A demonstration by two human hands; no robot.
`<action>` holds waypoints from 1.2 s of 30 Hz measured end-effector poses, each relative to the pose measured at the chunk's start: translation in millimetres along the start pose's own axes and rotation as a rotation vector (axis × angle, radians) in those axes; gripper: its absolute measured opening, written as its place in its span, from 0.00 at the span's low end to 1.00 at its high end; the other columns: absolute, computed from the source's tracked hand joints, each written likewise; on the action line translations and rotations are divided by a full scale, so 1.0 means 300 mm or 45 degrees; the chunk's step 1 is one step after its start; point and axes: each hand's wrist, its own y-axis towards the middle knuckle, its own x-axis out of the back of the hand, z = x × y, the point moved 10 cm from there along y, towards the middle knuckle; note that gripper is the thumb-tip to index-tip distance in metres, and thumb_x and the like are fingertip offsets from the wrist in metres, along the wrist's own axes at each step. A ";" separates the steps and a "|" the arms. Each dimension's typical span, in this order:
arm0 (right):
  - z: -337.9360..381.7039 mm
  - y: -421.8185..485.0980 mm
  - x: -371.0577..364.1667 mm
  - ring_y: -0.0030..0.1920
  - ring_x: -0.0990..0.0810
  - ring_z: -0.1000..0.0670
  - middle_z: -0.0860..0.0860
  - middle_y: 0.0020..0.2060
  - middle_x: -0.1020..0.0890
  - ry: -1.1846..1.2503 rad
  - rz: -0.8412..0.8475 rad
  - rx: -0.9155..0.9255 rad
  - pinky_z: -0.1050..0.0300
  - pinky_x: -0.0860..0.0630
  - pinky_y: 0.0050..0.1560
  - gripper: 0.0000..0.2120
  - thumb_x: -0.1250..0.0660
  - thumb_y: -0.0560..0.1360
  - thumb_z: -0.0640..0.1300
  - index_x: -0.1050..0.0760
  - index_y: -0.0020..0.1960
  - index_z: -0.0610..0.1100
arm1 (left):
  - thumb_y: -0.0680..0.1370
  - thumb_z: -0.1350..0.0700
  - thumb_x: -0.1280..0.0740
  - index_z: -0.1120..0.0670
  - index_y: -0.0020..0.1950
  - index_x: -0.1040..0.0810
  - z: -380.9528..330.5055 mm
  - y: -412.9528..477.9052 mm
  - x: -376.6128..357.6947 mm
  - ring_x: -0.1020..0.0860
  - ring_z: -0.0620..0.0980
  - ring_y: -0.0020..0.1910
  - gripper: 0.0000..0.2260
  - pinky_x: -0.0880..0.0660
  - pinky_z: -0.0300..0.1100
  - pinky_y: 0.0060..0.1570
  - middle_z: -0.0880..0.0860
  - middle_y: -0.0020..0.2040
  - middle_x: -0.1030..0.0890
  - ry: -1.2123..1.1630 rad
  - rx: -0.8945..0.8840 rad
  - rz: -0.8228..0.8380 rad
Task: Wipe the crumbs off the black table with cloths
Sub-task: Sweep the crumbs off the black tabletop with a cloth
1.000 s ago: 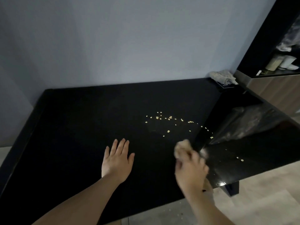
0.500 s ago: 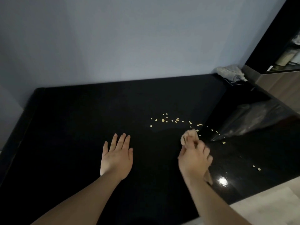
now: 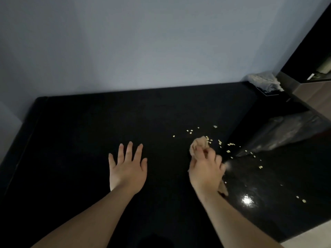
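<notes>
The left hand [image 3: 127, 169] lies flat on the table [image 3: 80, 133], fingers straight and spread. To its right, the right hand [image 3: 206, 169] grips a bunched tan cloth [image 3: 198, 144], pressed to the table among the crumbs [image 3: 207, 138]. A 2nd, grey cloth [image 3: 265, 83] sits at the table's far right corner, well away.
</notes>
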 end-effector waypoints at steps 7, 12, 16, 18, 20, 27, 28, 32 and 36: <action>0.401 -0.083 -0.057 0.59 0.31 0.49 0.52 0.64 0.30 0.221 0.249 0.713 0.52 0.34 0.59 0.18 0.39 0.77 0.50 0.32 0.67 0.54 | 0.82 0.46 0.59 0.46 0.77 0.62 -0.007 0.009 0.002 0.63 0.51 0.76 0.24 0.58 0.53 0.75 0.49 0.78 0.61 -0.016 -0.051 0.002; 0.310 0.179 -0.133 0.61 0.33 0.44 0.48 0.64 0.31 0.032 0.229 0.406 0.49 0.36 0.57 0.19 0.43 0.78 0.50 0.34 0.69 0.54 | 0.82 0.45 0.59 0.46 0.77 0.62 -0.015 0.013 0.000 0.63 0.51 0.76 0.24 0.59 0.53 0.75 0.49 0.78 0.60 -0.013 -0.062 -0.014; -0.089 0.217 -0.031 0.62 0.35 0.40 0.43 0.64 0.32 -0.031 0.066 -0.317 0.46 0.38 0.60 0.20 0.42 0.78 0.49 0.34 0.69 0.49 | 0.82 0.45 0.60 0.47 0.76 0.65 -0.020 0.013 0.000 0.63 0.53 0.76 0.24 0.58 0.55 0.75 0.50 0.78 0.61 0.045 -0.052 -0.013; -0.149 0.156 -0.011 0.61 0.34 0.39 0.41 0.64 0.32 0.019 0.048 -0.489 0.44 0.39 0.60 0.22 0.40 0.78 0.48 0.36 0.71 0.47 | 0.82 0.46 0.60 0.48 0.76 0.65 -0.028 0.013 0.003 0.62 0.54 0.76 0.24 0.57 0.57 0.75 0.51 0.78 0.61 0.063 -0.043 -0.008; -0.026 0.086 -0.010 0.53 0.28 0.38 0.39 0.56 0.26 0.055 -0.018 -0.354 0.44 0.33 0.54 0.23 0.32 0.73 0.44 0.30 0.66 0.45 | 0.82 0.46 0.60 0.48 0.76 0.64 -0.036 0.012 0.005 0.62 0.54 0.76 0.24 0.56 0.57 0.75 0.51 0.78 0.61 0.067 -0.049 0.000; 0.168 0.047 -0.057 0.63 0.34 0.47 0.49 0.67 0.34 0.119 0.146 0.167 0.51 0.38 0.61 0.22 0.43 0.79 0.50 0.40 0.72 0.55 | 0.83 0.48 0.59 0.50 0.77 0.62 -0.055 -0.002 0.013 0.62 0.53 0.76 0.24 0.56 0.56 0.75 0.50 0.78 0.61 0.044 -0.051 0.033; 0.084 0.067 -0.037 0.63 0.35 0.46 0.49 0.67 0.33 0.105 0.100 0.070 0.50 0.39 0.60 0.22 0.43 0.79 0.50 0.39 0.72 0.56 | 0.83 0.48 0.59 0.50 0.77 0.61 -0.055 -0.005 0.013 0.62 0.53 0.76 0.23 0.56 0.55 0.75 0.50 0.78 0.60 0.029 -0.048 0.025; -0.213 0.088 0.032 0.64 0.36 0.44 0.47 0.67 0.34 -0.016 0.092 -0.284 0.49 0.40 0.63 0.24 0.43 0.79 0.51 0.42 0.74 0.53 | 0.83 0.48 0.58 0.49 0.77 0.62 -0.110 -0.038 0.017 0.62 0.52 0.76 0.23 0.56 0.55 0.75 0.49 0.78 0.61 0.008 -0.120 0.009; -0.074 0.032 0.095 0.50 0.25 0.38 0.42 0.52 0.23 0.127 -0.047 -0.125 0.44 0.28 0.48 0.25 0.29 0.68 0.44 0.27 0.65 0.49 | 0.83 0.49 0.57 0.49 0.77 0.60 -0.271 -0.095 -0.005 0.62 0.50 0.76 0.23 0.58 0.53 0.75 0.48 0.78 0.61 -0.043 -0.267 0.042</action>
